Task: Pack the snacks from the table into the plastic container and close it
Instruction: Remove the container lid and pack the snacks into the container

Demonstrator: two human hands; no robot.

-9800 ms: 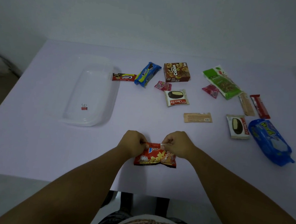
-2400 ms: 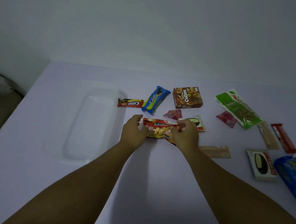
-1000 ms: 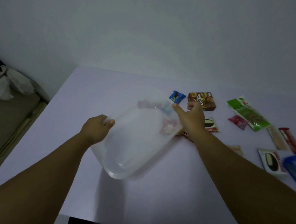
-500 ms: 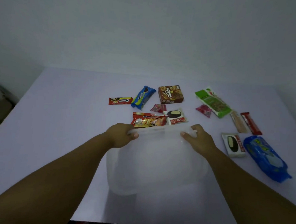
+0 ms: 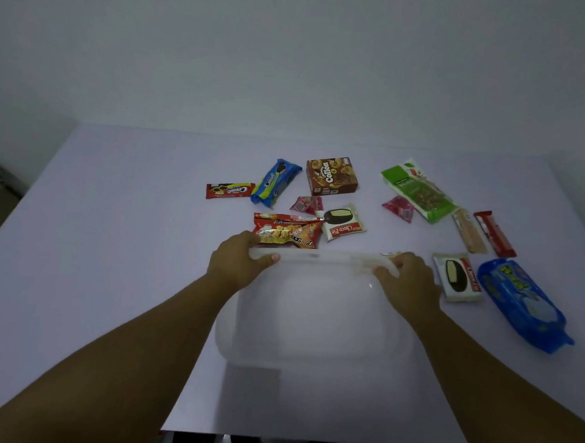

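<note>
A clear plastic container (image 5: 316, 324) rests on the table right in front of me. My left hand (image 5: 238, 262) grips the left end of its far rim and my right hand (image 5: 408, 278) grips the right end, thumbs over the edge. Just beyond the rim lie a red snack bag (image 5: 287, 233) and a white Choco Pie pack (image 5: 343, 224). Further back are a red Oreo bar (image 5: 230, 191), a blue Oreo pack (image 5: 275, 182) and a brown Collon box (image 5: 331, 176). The container looks empty.
To the right lie a green nut pack (image 5: 418, 190), two small pink sachets (image 5: 398, 208), a beige wafer stick (image 5: 470, 232), a red bar (image 5: 494, 233), a second Choco Pie (image 5: 457, 277) and a large blue bag (image 5: 524, 304). The table's near edge (image 5: 249, 434) is close below the container.
Both hands brought the container from the left side of the table to the front centre. In the last half second it settled slightly lower, the grip unchanged.
</note>
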